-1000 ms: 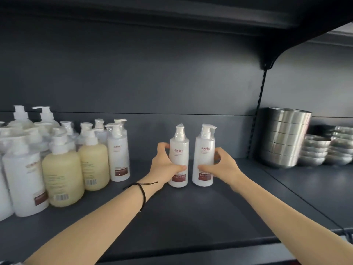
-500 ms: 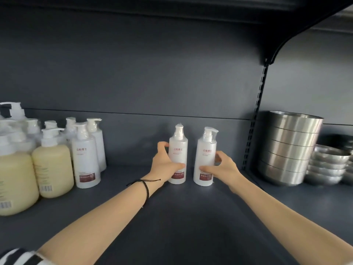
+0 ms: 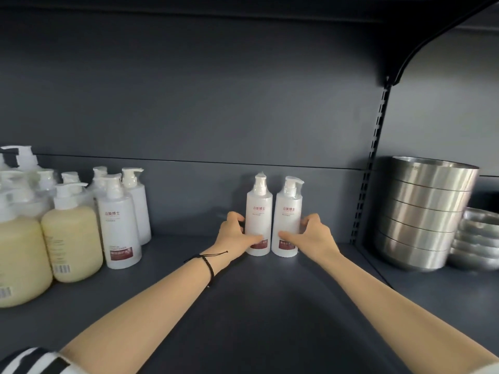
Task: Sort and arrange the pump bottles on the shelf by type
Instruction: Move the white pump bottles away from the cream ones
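Shelf [image 3: 270, 306], dark grey, with a back panel of the same colour; it carries every item below. Bowls [image 3: 426, 211], steel, nested in a tall stack in the bay right of the slotted upright [image 3: 364, 211]; a lower stack of small bowls [image 3: 478, 238] sits just beside them at the frame's edge. Yellow bottles [image 3: 71, 238], two, pump-topped and barcoded, at the far left front. White bottles [image 3: 118, 228], a cluster with wrapped pump tops, beside and behind the yellow ones (the count at the back cannot be told); the front one bears a dark red label. Left bottle [image 3: 258, 211] and right bottle [image 3: 287, 214], white, same make and label, upright at mid-shelf near the back panel, side by side and about touching, well apart from the cluster. Left hand [image 3: 233, 236] grips the left bottle low down, thumb across its front, fingers [image 3: 237, 215] curled round its far side. Right hand [image 3: 314, 236] grips the right bottle likewise, thumb on its front above the label, fingers [image 3: 310, 218] wrapped round its right side. Cord [image 3: 209, 261], black, tied at the left wrist. Sleeve [image 3: 29, 360], striped, bottom left corner.
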`<state>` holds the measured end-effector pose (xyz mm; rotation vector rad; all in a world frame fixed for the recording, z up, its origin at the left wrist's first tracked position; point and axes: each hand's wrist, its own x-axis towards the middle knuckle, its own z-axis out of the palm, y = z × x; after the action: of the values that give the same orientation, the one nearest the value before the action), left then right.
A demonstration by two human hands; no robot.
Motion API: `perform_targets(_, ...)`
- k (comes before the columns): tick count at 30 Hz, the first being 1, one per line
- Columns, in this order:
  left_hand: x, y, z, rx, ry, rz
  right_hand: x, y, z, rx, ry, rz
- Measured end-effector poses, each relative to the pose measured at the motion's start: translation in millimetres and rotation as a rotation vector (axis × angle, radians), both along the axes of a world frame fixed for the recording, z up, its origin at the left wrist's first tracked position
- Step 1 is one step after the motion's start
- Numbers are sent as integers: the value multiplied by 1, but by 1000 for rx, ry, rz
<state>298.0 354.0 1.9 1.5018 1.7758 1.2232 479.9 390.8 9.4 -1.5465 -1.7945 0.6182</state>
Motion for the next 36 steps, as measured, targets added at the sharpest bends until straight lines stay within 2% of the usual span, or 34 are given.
perform_targets(2, -20, -16, 0, -41, 259, -6, 2, -8, 6, 3, -334, -72)
perform_targets(5, -54, -52, 1, 38, 870, 76, -3, -23, 12, 35, -687, -3)
perform_targets(7, -74, -76, 1, 73, 1173, 76, -18, -37, 12, 81, -785, 114)
perform_targets(10, -103, -107, -7, 100, 1357, 35, -57, -60, 9, 170, -741, 257)
perform_targets(14, -136, -143, -3, 132, 1355, 21, -115, -87, 13, 203, -612, 407)
perform_targets(16, -152, -160, 1, 202, 1298, 23, -142, -99, 17, 174, -554, 463)
perform_targets(20, -190, -197, 14, 353, 1141, 123, -194, -117, 22, 82, -259, 526)
perform_targets(25, -250, -246, 38, 433, 1002, 297, -255, -127, 30, -37, 95, 501)
perform_targets(30, -300, -267, 52, 549, 788, 472, -291, -121, 22, -43, 315, 395)
perform_targets(34, -318, -261, 51, 453, 606, 522, -298, -114, 13, -132, 478, 361)
perform_targets(36, -323, -257, 52, 399, 600, 544, -301, -111, 10, -149, 506, 356)
